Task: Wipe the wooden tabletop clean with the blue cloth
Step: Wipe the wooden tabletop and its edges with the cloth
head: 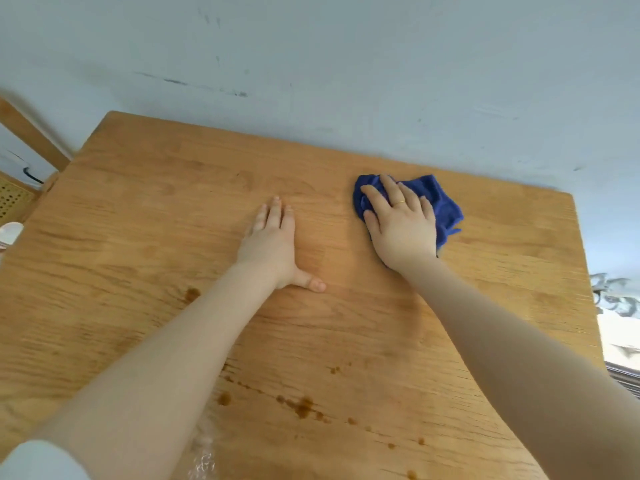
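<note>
Left of the spread fingers of the right hand point(398, 223) — left hand point(273, 240), flat and holding nothing on the wooden tabletop point(138, 220). Blue cloth point(440, 199) bunched under those straight fingers. Brown stains point(303, 407) well back toward the wrists — right hand nearer.

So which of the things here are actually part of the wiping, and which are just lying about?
In the job:
- cloth, pressed under the right hand
- tabletop
- brown stains near the front edge
- left hand, flat on the wood

Just about:
- chair at left
- white object at the left edge, too cropped to tell
</note>
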### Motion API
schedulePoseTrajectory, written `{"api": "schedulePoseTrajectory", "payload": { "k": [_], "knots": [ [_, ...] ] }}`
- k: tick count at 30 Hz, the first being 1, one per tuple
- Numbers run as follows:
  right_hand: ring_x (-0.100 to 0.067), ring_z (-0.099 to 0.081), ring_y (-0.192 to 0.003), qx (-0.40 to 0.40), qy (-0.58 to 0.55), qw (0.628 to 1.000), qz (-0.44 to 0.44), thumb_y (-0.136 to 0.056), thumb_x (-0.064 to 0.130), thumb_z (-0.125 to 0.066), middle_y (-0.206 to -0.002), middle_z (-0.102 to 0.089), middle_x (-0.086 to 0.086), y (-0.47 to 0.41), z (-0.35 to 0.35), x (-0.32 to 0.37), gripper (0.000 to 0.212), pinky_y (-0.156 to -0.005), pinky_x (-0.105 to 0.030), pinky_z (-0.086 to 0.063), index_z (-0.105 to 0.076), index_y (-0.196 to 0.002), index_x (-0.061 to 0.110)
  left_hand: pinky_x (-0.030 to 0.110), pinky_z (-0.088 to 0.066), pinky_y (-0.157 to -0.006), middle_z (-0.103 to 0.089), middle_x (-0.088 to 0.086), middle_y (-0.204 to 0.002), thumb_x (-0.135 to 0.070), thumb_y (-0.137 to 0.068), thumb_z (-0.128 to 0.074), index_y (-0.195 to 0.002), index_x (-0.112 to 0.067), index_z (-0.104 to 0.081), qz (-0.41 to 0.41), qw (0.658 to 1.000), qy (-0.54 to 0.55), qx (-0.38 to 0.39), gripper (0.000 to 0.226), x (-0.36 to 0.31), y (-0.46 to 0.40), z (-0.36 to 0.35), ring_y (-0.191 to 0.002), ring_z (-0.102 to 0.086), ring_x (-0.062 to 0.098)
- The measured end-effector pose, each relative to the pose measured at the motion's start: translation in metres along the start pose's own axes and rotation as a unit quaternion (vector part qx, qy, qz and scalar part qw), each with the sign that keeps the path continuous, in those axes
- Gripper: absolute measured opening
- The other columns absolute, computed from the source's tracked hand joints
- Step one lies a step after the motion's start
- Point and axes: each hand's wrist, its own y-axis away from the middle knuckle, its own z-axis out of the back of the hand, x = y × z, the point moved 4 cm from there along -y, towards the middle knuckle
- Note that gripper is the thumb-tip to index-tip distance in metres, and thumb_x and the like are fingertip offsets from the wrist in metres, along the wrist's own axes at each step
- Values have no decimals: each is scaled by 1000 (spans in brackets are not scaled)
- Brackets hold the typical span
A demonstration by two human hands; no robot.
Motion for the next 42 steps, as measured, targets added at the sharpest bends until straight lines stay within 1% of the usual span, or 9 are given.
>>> {"api": "schedulePoseTrajectory", "payload": {
  "k": [6, 14, 20, 24, 28, 31, 34, 37, 42],
  "knots": [
    [-31, -49, -123, 59, 22, 982, 180, -92, 41, -30, -142, -45, -5, 69, 11, 13, 45, -99, -49, -38, -51, -129, 28, 39, -4, -117, 21, 8, -155, -73, -49, -71, -147, -10, 14, -1, 1000, -10, -2, 144, 0, 2, 6, -144, 13, 25],
    [-26, -21, -139, 14, 17, 996, -88, -98, 38, -33, -154, -22, -1, -17, 16, -18, 42, -109, -43, -17, -36, -139, 30, 39, -2, -118, 19, 9, -156, -75, -47, -70, -148, -9, 13, -18, 1000, -9, -24, 146, 0, -3, 6, -144, 12, 26],
    [-35, -48, -122, -17, 12, 1000, -6, -88, 43, -34, -140, -47, -10, 62, 6, 33, 47, -97, -50, -37, -54, -126, 24, 39, -1, -118, 19, 9, -156, -75, -50, -68, -148, -9, 11, -35, 999, -3, -39, 143, 1, -1, 1, -144, 13, 25],
    [-29, -39, -130, 28, -22, 997, 68, -88, 50, -29, -146, -40, 0, 44, 8, 9, 53, -103, -45, -29, -45, -135, 31, 39, -2, -118, 19, 8, -156, -76, -50, -68, -148, -9, 10, -41, 999, 11, -33, 142, 3, 3, -4, -144, 13, 24],
    [-22, -19, -140, 5, -2, 991, -134, -95, 43, -38, -153, -23, 2, -13, 12, -27, 54, -109, -42, -19, -22, -145, 30, 38, -1, -119, 18, 9, -156, -80, -49, -63, -148, -10, 11, -56, 997, 4, -51, 142, 8, 0, 2, -144, 12, 24],
    [-22, -13, -142, -1, -15, 984, -179, -96, 37, -38, -155, -19, -2, -18, 7, -15, 52, -111, -45, -17, -24, -143, 21, 38, -2, -118, 17, 9, -156, -81, -47, -62, -148, -9, 11, -52, 998, -7, -38, 144, 7, 0, 5, -145, 11, 24],
    [-25, -20, -141, -21, -48, 990, -132, -95, 31, -42, -153, -25, -7, 15, 4, 4, 45, -111, -45, -20, -36, -135, 13, 38, -2, -118, 17, 9, -156, -80, -48, -63, -148, -10, 10, -50, 998, -15, -39, 143, 6, 3, 2, -145, 12, 23],
    [-34, -37, -132, -34, -35, 998, -32, -90, 36, -37, -146, -37, -14, 56, 6, 24, 47, -104, -49, -34, -50, -127, 11, 38, -1, -118, 19, 8, -156, -80, -50, -63, -148, -11, 12, -47, 998, -15, -40, 142, 6, 5, 3, -144, 14, 22],
    [-30, -36, -133, 5, -24, 999, 47, -90, 43, -26, -147, -37, -7, 44, 12, 0, 54, -102, -43, -33, -48, -134, 21, 39, 4, -117, 23, 7, -155, -70, -60, -67, -145, -17, 22, -79, 996, -13, -30, 134, -5, 10, 8, -143, 19, 23]
  ]
}}
